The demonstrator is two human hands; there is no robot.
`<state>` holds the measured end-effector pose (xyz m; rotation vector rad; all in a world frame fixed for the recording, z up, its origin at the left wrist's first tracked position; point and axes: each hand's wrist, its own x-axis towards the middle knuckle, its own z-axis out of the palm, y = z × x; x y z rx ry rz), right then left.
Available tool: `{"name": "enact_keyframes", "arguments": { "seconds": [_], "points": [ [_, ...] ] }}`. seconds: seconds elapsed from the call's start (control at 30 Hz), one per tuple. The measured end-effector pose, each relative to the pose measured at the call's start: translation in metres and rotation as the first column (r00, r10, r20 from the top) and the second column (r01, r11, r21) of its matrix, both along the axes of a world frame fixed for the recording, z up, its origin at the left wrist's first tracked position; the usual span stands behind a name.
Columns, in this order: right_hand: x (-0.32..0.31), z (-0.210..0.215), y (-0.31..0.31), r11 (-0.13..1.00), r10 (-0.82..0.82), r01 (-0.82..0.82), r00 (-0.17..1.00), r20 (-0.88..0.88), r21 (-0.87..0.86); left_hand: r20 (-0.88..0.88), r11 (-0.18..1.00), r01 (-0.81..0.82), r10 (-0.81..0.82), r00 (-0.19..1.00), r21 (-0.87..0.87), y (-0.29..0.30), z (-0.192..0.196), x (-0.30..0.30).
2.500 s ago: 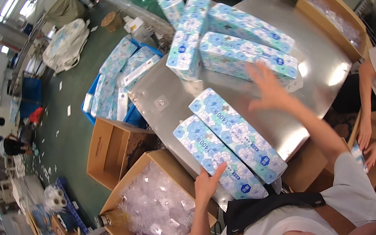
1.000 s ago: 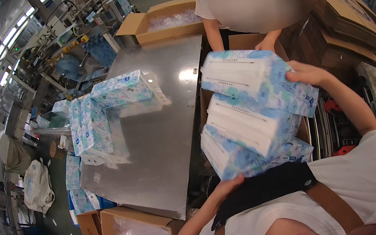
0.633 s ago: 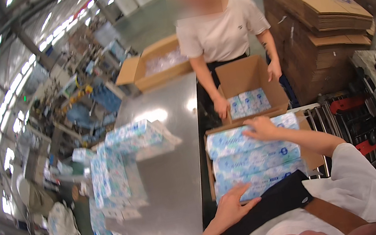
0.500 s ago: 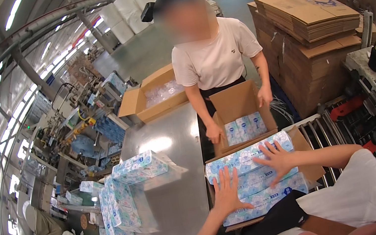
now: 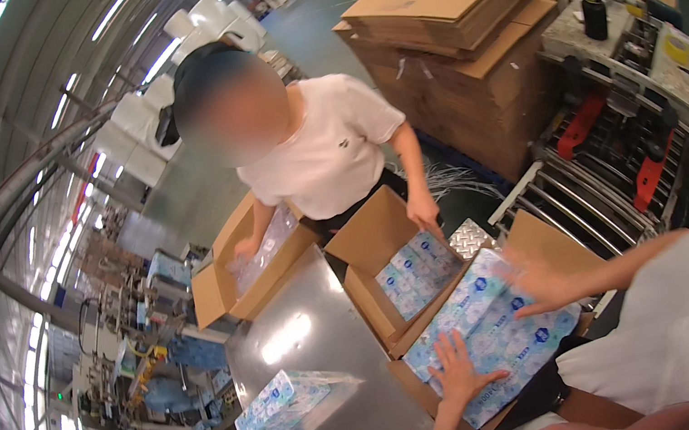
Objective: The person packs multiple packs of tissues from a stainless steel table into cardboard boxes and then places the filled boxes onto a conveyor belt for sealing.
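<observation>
Blue floral packs (image 5: 488,339) lie side by side in a carton (image 5: 413,382) beneath the left grip (image 5: 462,376) and blurred right grip (image 5: 548,280), both spread and grasping nothing, probably to press the row level.

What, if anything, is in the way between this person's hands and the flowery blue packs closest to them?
Nothing visible. The left hand is spread on the packs; the right hand, blurred, is over their other end. The farther box stands beyond them, not between.
</observation>
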<state>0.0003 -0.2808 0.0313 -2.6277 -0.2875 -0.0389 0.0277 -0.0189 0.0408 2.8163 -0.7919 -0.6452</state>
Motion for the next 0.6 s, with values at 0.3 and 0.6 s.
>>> {"name": "enact_keyframes", "arguments": {
  "seconds": [0.3, 0.6],
  "points": [
    [0.006, -0.048, 0.021, 0.474, -0.248, 0.771, 0.580, -0.776, 0.425, 0.075, 0.964, 0.165, -0.153, 0.985, -0.210, -0.061, -0.018, 0.016],
    [0.006, -0.062, 0.033, 0.419, 0.110, 0.808, 0.408, -0.906, 0.415, 0.118, 0.964, 0.263, -0.256, 0.959, -0.043, -0.062, -0.023, 0.028]
  ]
}}
